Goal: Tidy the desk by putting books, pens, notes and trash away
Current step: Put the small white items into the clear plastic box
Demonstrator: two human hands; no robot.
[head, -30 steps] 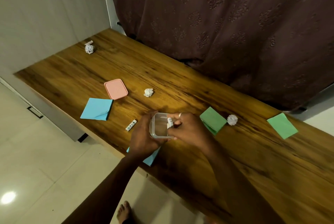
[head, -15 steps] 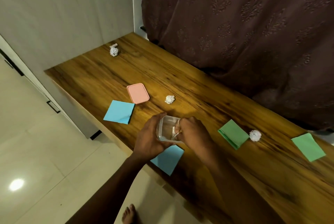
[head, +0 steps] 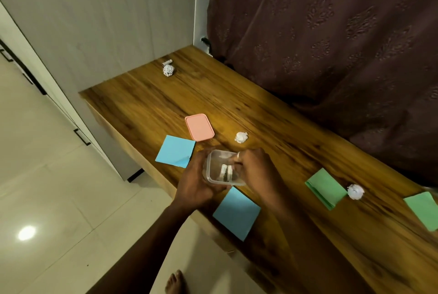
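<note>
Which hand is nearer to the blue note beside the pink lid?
Left. The left hand holds the clear container right next to that blue note; the right hand is at the container's other side, farther from it.

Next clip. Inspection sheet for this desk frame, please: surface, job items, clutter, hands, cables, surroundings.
Surface: wooden desk.
Job's things: clear container holding two small white pieces; pink lid off, lying beyond it; two blue notes; two green notes.
Clutter: three crumpled paper balls.
Hands: left hand grips the container; right hand at its rim, grip unclear.
Cables: nothing seen.
Surroundings: brown curtain, pale wall, tiled floor.
</note>
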